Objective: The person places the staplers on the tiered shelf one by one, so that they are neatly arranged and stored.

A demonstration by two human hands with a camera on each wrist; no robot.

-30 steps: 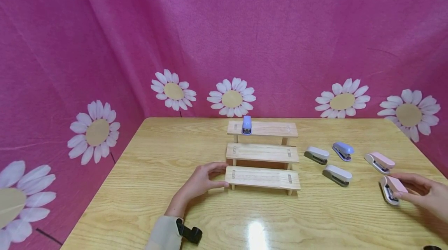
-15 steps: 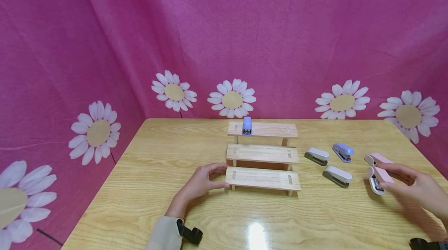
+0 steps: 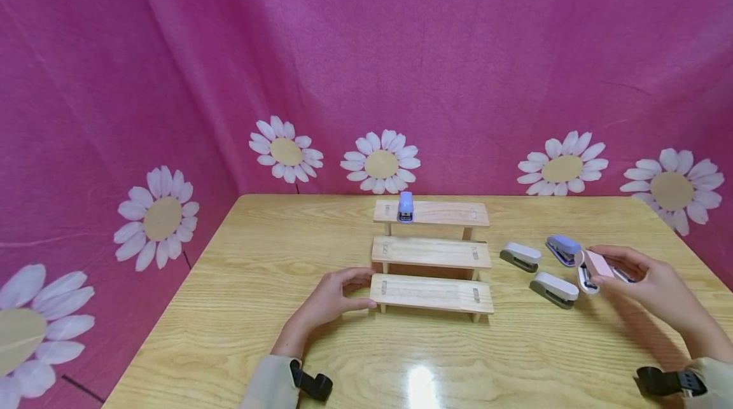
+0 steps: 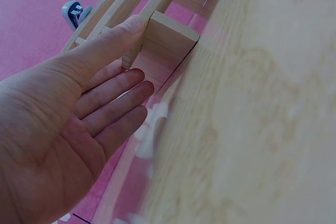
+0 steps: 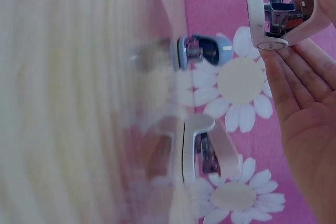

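My left hand (image 3: 329,298) holds the left end of the lowest step of a three-tier wooden display stand (image 3: 431,293), thumb at the front edge and index finger behind. In the left wrist view, the thumb lies along the step's end and the other fingers (image 4: 118,121) extend loosely. My right hand (image 3: 644,278) grips a pink and white stapler (image 3: 599,264) above the table, its metal front showing in the right wrist view. Behind that hand a second pink stapler (image 5: 190,150) rests on the table, mostly covered in the head view. A lavender stapler (image 3: 406,205) stands on the top step.
Right of the stand lie two white and grey staplers (image 3: 521,255) and another lavender stapler (image 3: 564,249), close to the held one. The wood-grain table (image 3: 275,237) backs onto a magenta cloth (image 3: 458,65) printed with daisies.
My right hand has lifted the pink stapler and carried it left, past the other pink one, toward the lavender and white staplers. My left hand keeps its place on the stand.
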